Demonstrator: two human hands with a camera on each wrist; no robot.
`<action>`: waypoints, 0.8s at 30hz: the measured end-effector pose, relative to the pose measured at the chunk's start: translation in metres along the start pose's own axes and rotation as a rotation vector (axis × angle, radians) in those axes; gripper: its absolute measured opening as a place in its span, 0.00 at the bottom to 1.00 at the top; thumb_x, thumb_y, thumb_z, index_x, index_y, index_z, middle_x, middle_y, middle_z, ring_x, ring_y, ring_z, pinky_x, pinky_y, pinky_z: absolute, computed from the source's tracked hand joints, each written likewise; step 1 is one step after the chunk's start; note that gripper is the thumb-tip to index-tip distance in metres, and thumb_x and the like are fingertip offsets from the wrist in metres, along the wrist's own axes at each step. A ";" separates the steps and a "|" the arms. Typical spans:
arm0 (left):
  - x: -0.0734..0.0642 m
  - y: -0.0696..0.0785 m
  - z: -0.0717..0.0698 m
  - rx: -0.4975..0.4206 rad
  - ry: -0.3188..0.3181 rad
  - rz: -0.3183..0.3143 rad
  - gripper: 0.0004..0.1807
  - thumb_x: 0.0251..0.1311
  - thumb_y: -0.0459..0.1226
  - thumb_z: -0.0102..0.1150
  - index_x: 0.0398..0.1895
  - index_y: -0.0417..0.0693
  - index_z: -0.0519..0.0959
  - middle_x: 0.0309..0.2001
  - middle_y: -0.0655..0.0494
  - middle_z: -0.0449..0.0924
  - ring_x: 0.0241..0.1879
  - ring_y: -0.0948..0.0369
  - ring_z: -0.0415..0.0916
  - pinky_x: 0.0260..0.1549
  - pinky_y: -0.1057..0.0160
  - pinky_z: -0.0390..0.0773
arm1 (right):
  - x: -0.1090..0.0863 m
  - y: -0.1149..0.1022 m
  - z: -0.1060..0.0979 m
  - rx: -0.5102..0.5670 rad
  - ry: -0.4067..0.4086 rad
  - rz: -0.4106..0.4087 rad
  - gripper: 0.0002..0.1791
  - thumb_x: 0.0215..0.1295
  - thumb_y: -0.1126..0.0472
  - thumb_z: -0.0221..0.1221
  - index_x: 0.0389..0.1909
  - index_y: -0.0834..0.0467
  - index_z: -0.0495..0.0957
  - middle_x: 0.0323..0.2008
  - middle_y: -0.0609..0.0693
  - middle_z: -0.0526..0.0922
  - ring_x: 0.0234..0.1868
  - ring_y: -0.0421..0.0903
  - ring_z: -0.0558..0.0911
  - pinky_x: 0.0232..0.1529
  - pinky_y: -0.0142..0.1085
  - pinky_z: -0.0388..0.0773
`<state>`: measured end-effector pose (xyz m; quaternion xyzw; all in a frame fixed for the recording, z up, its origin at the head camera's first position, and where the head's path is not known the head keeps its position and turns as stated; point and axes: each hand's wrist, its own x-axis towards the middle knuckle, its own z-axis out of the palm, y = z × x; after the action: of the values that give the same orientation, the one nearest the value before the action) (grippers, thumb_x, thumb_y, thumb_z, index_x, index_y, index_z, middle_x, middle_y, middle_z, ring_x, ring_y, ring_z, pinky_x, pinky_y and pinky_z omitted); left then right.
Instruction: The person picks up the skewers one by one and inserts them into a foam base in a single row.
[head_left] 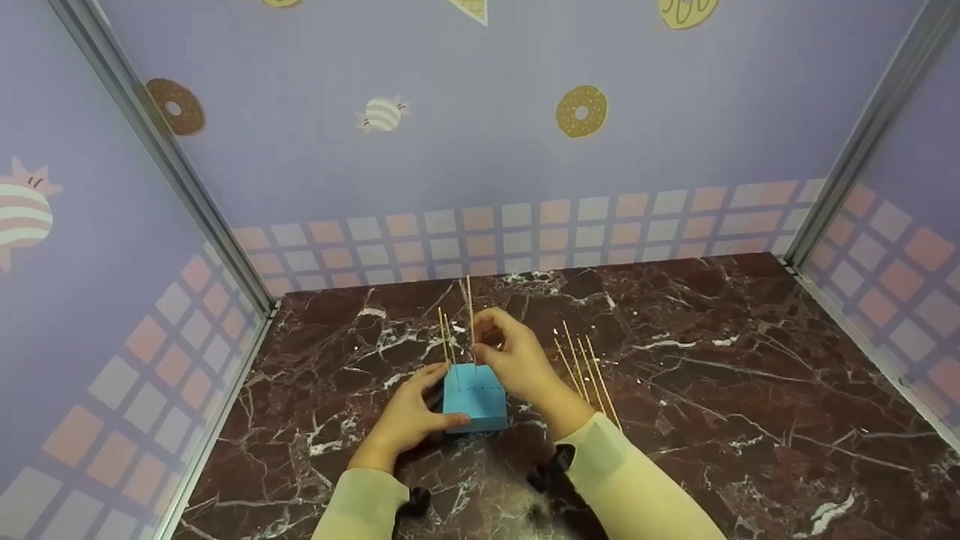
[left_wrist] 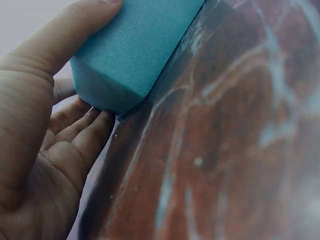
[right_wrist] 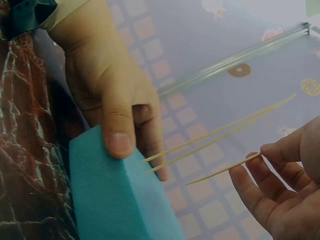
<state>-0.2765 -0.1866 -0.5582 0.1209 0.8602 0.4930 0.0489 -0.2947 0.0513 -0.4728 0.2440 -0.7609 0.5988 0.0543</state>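
A light blue foam block sits on the marble-patterned table, a row of small dark marks across its top. My left hand grips its left side, thumb on the near part; in the left wrist view the fingers curl against its lower edge. Two thin wooden skewers stand in the block near the left hand. Between thumb and fingertips, my right hand pinches another skewer, upright in the head view. Its lower tip points at the block's top, close over it in the right wrist view.
Several loose skewers lie on the table right of the block, partly behind the right forearm. Patterned panels wall in the table at the back and both sides, with metal posts at the corners.
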 end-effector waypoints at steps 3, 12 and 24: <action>0.000 0.001 0.000 0.000 -0.003 0.005 0.62 0.55 0.54 0.90 0.88 0.41 0.66 0.89 0.37 0.62 0.88 0.35 0.59 0.86 0.35 0.70 | -0.001 0.001 0.004 0.022 -0.016 0.024 0.15 0.78 0.76 0.63 0.57 0.58 0.82 0.46 0.62 0.85 0.41 0.48 0.87 0.48 0.57 0.94; 0.000 0.000 0.000 -0.015 -0.003 0.001 0.63 0.54 0.53 0.91 0.88 0.40 0.66 0.89 0.36 0.60 0.89 0.35 0.58 0.87 0.36 0.68 | -0.003 0.005 0.011 0.029 -0.034 0.034 0.13 0.79 0.75 0.63 0.56 0.57 0.82 0.46 0.62 0.85 0.44 0.60 0.90 0.51 0.63 0.93; 0.000 0.000 0.000 0.009 0.006 -0.001 0.63 0.54 0.54 0.91 0.88 0.41 0.67 0.89 0.40 0.63 0.89 0.36 0.58 0.87 0.33 0.66 | -0.003 0.013 0.020 0.015 -0.028 0.012 0.13 0.75 0.79 0.64 0.52 0.61 0.81 0.41 0.55 0.85 0.44 0.60 0.91 0.48 0.53 0.96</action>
<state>-0.2764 -0.1864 -0.5579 0.1192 0.8627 0.4893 0.0461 -0.2935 0.0360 -0.4909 0.2481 -0.7586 0.6013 0.0384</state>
